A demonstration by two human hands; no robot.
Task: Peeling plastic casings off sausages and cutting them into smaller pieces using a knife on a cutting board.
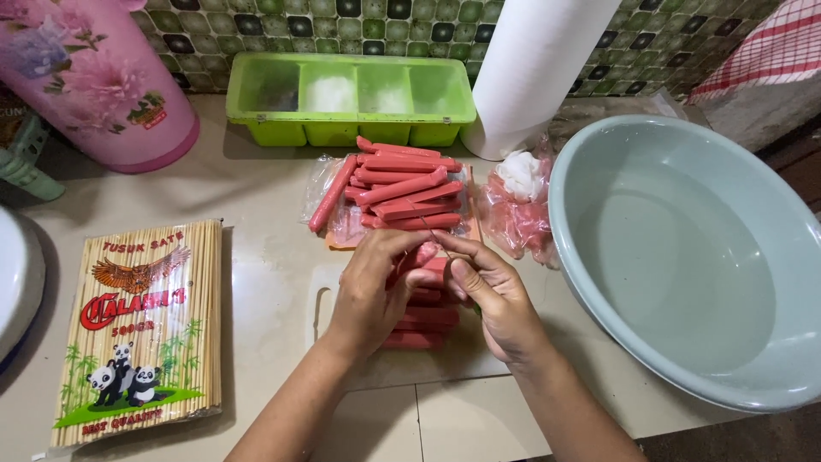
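My left hand (369, 291) grips a red sausage (422, 257) above a white cutting board (318, 301). My right hand (496, 299) pinches a thin bamboo skewer (434, 241) whose tip meets that sausage. Under my hands lie several more red sausages (421, 329) on the board. Behind them a pile of sausages (400, 190) rests on clear plastic wrapping over an orange board.
A flat pack of bamboo skewers (141, 329) lies at the left. A large pale grey-green basin (684, 257) stands at the right. At the back are a green divided tray (351, 96), a paper towel roll (530, 73), a pink container (94, 77) and crumpled wrappers (517, 210).
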